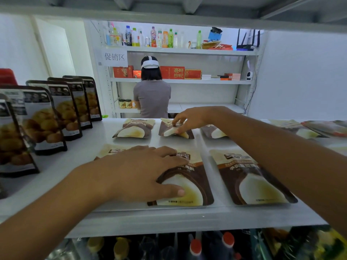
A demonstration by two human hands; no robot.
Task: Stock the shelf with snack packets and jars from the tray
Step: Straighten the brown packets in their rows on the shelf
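Note:
Brown and cream snack packets lie flat on the white shelf in two rows. My left hand rests flat, fingers straight, on the front middle packet. My right hand reaches to the back row and pinches the top of the back middle packet, which is lifted slightly at one end. Another packet lies at the front right, and one more packet at the back left. No tray is in view.
Several dark pouches of round snacks stand upright along the shelf's left side. More packets lie at the far right. Bottles fill the shelf below. A person stands at a far shelving unit with boxes and drinks.

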